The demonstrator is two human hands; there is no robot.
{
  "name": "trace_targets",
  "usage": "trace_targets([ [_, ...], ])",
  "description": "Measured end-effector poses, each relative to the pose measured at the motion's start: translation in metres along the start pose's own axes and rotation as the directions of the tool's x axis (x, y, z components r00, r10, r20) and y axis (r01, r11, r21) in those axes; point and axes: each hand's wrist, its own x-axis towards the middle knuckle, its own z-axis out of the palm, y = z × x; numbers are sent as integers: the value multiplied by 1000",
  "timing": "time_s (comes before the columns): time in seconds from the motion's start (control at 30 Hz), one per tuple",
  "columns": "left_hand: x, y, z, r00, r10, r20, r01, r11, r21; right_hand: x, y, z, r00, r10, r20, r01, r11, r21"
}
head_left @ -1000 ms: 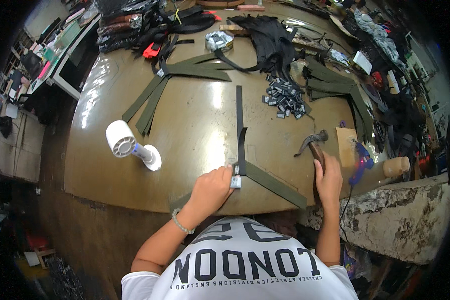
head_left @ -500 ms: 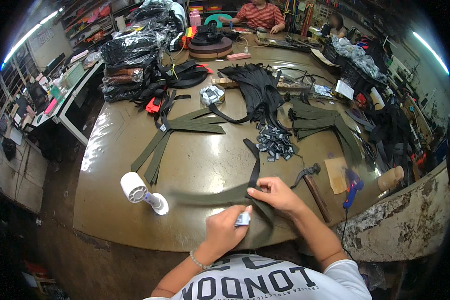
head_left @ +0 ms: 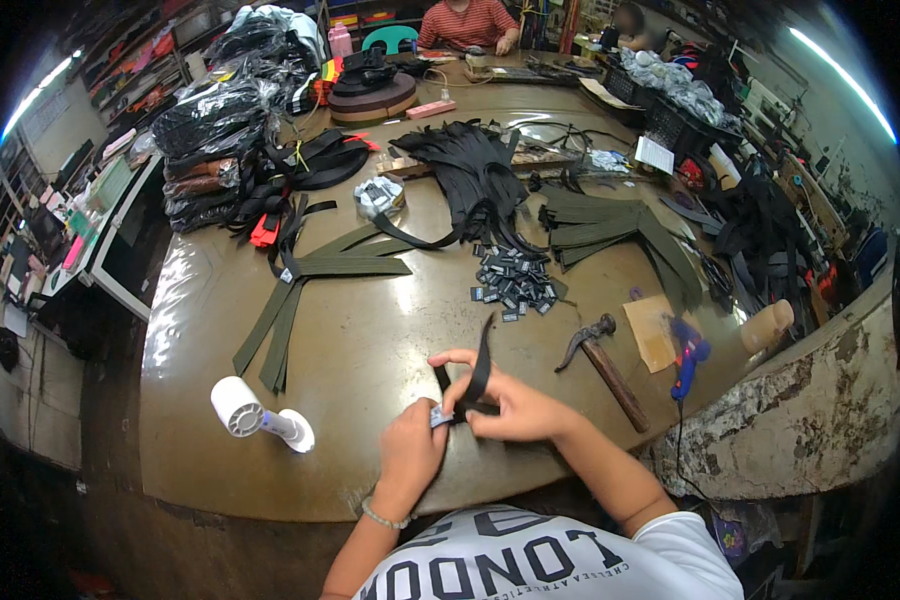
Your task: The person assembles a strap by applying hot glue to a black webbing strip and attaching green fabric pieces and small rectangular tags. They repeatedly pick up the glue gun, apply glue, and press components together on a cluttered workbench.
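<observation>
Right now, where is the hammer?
In the head view, the hammer lies on the table to the person's right, just beyond the right hand, beside a brown card.

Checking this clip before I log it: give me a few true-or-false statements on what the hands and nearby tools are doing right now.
1. Both hands work on the dark strap. True: the left hand and the right hand meet on it at the near table edge.
2. The hammer is in the right hand. False: it lies on the table, right of the hands.
3. The small white fan lies left of the hands. True.
4. The pile of small dark buckles is under the left hand. False: it lies farther up the table, beyond the hands.
5. The blue glue gun is being held. False: it lies near the table's right edge.
</observation>
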Motion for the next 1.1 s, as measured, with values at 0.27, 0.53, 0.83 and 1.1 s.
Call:
trace_targets([
  [0.27, 3, -11, 4, 997, -77, -25, 76, 996, -42, -3, 30, 47, 923, 19, -384, -202, 873, -444],
  [0.53, 2, -11, 13, 981, 163, -108, -167, 986, -26, -29, 37, 60, 953, -177, -247, -68, 666, -743],
  [0.83, -3, -14, 15, 991, 129, 20, -131, 973, 189, -89, -14, 56, 991, 88, 97, -50, 937, -344],
  [1.1, -7, 3, -1, 998, -41, -37, 43, 997, 69, -194, 34, -111, -159, -320, -934, -620, 768, -158],
])
